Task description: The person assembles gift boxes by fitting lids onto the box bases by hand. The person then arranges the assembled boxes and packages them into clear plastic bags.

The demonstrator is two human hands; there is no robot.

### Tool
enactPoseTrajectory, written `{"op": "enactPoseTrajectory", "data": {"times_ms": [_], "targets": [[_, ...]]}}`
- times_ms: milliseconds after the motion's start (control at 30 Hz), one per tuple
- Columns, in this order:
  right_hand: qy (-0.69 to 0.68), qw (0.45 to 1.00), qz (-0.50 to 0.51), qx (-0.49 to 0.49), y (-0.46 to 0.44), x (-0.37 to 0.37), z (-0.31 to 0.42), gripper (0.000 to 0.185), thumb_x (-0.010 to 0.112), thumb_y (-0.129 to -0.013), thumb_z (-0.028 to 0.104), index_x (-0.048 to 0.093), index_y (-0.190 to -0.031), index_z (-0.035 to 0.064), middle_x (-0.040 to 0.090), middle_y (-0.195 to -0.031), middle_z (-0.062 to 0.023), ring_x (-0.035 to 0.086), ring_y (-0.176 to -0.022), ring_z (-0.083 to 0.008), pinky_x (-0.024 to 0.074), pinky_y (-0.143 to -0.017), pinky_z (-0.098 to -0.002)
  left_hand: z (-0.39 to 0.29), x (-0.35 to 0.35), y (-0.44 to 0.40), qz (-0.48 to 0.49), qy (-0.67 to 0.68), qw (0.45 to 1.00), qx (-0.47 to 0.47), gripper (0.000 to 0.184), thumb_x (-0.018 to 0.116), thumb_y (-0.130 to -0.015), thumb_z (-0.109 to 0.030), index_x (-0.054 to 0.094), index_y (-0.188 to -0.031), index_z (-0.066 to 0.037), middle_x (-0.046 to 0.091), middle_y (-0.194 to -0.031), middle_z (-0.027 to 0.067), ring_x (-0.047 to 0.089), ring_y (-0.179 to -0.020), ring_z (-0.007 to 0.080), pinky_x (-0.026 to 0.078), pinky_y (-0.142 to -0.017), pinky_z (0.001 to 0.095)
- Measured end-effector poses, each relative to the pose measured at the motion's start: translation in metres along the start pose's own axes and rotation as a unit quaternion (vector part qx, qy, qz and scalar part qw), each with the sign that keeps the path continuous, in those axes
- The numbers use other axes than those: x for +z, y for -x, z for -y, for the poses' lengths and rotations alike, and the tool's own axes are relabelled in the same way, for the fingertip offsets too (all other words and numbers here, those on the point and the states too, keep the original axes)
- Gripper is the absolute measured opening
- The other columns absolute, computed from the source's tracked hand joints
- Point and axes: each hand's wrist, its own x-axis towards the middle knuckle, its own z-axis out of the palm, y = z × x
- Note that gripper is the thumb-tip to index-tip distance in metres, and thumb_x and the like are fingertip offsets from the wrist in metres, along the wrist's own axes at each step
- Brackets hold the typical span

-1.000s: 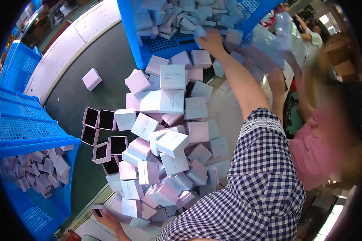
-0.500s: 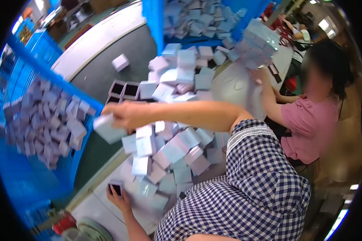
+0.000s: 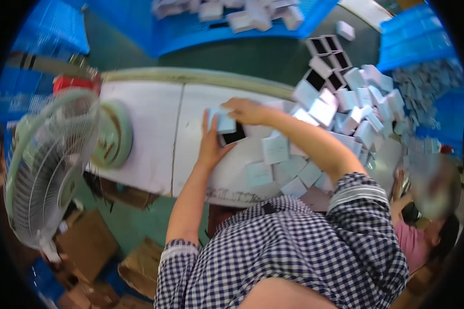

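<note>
On the white table (image 3: 144,103), my left hand (image 3: 210,144) is wrapped round a small open box base (image 3: 235,136) with a black inside. Its thumb lies along the near edge and its fingers reach up the left side. A pale white box lid (image 3: 224,122) sits tilted over part of the base, between both hands. From the far right side my right hand (image 3: 246,110) grips this lid; some of its fingertips are blurred. Closed white boxes (image 3: 276,149) lie just right of my hands.
A pile of white boxes (image 3: 363,95) and several open black-lined bases (image 3: 317,80) spread to the right. Blue crates (image 3: 170,46) hold more boxes. A fan (image 3: 62,170) stands at the left. A co-worker in a pink top (image 3: 412,244) sits at the right.
My right hand has come back from beside the blue crate to my left hand, with the white piece now over the black-lined base. The view has turned left, showing the fan.
</note>
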Motion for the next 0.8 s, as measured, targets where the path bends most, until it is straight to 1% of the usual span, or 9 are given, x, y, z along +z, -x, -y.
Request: {"op": "enactPoseTrajectory", "data": {"times_ms": [67,167,233,333,400,533,633,700,800], "targets": [[-0.010,0.999,0.043,0.026,0.008,-0.022,0.023,0.048,0.063,-0.087,0.023,0.055,-0.129,0.0010,0.059,-0.120,-0.0207,0.057,-0.110,-0.0372,0.0458,-0.096,-0.0427,0.003,-0.001,0.000,-0.011,0.018,1.000,0.003,0.121,0.090,-0.058,-0.014,0.014,-0.152,-0.014,0.009,-0.157,0.0240,0.021,-0.142,0.0454,0.035,-0.110,0.0468],[0.140,0.988,-0.029,-0.067,-0.004,-0.001,0.035,0.062,0.070,-0.081,0.030,0.051,-0.131,-0.0023,0.059,-0.117,-0.0223,0.055,-0.111,-0.0376,0.0449,-0.097,-0.0424,0.039,-0.007,-0.005,-0.021,0.036,0.997,0.072,0.120,0.090,-0.058,-0.014,0.015,-0.152,-0.015,0.009,-0.157,0.0238,0.021,-0.141,0.0461,0.037,-0.109,0.0471],[0.148,0.987,0.062,-0.009,-0.001,-0.004,0.056,0.075,0.074,-0.076,0.031,0.044,-0.134,-0.0071,0.055,-0.124,-0.0267,0.048,-0.121,-0.0400,0.0396,-0.103,-0.0429,0.037,-0.004,-0.004,-0.015,0.036,0.997,0.063,0.120,0.090,-0.058,-0.016,0.015,-0.152,-0.014,0.009,-0.157,0.0238,0.021,-0.142,0.0447,0.041,-0.106,0.0473],[0.154,0.983,0.084,-0.060,0.019,-0.022,0.030,0.084,0.078,-0.070,0.031,0.042,-0.134,-0.0084,0.054,-0.123,-0.0269,0.049,-0.118,-0.0409,0.0414,-0.101,-0.0430,0.039,0.011,0.003,-0.003,0.109,0.994,0.022,0.124,0.090,-0.058,-0.006,0.011,-0.152,-0.012,0.013,-0.158,0.0184,0.049,-0.124,0.0337,0.048,-0.097,0.0421],[0.190,0.971,0.118,-0.081,0.015,-0.024,0.029,0.083,0.078,-0.068,0.030,0.042,-0.133,-0.0084,0.056,-0.120,-0.0239,0.053,-0.113,-0.0389,0.0439,-0.098,-0.0429,0.041,0.009,-0.005,-0.023,0.045,0.995,0.088,0.120,0.090,-0.059,-0.010,0.015,-0.152,-0.012,0.015,-0.157,0.0194,0.047,-0.127,0.0350,0.048,-0.098,0.0423],[0.259,0.955,0.137,-0.049,0.029,-0.010,0.048,0.079,0.081,-0.066,0.029,0.047,-0.128,-0.0063,0.059,-0.113,-0.0203,0.056,-0.107,-0.0352,0.0462,-0.093,-0.0421,0.036,0.013,-0.007,0.019,-0.024,0.995,0.097,0.108,0.088,-0.064,-0.017,0.023,-0.150,-0.011,0.019,-0.156,0.0214,0.041,-0.131,0.0409,0.046,-0.100,0.0442],[0.370,0.926,0.068,-0.037,0.036,0.025,0.035,0.076,0.078,-0.069,0.036,0.050,-0.127,-0.0037,0.060,-0.109,-0.0161,0.058,-0.103,-0.0332,0.0463,-0.091,-0.0460,0.038,0.016,-0.006,0.043,-0.037,0.994,0.093,0.102,0.085,-0.069,-0.019,0.024,-0.150,-0.009,0.018,-0.156,0.0234,0.038,-0.132,0.0439,0.042,-0.103,0.0462],[0.600,0.797,-0.060,-0.030,0.032,0.045,0.032,0.081,0.075,-0.069,0.049,0.050,-0.126,-0.0032,0.059,-0.116,-0.0158,0.054,-0.110,-0.0357,0.0427,-0.094,-0.0553,0.034,0.017,-0.009,0.049,-0.053,0.992,0.106,0.100,0.083,-0.071,-0.020,0.023,-0.150,-0.007,0.016,-0.156,0.0244,0.036,-0.133,0.0449,0.039,-0.105,0.0473],[0.559,0.821,-0.091,-0.070,0.042,0.037,0.035,0.087,0.071,-0.071,0.059,0.049,-0.129,-0.0020,0.055,-0.124,-0.0170,0.049,-0.118,-0.0389,0.0386,-0.096,-0.0624,0.026,0.014,-0.011,0.064,-0.106,0.985,0.119,0.094,0.077,-0.076,-0.023,0.022,-0.150,-0.003,0.014,-0.156,0.0260,0.033,-0.135,0.0464,0.033,-0.109,0.0479]]}}
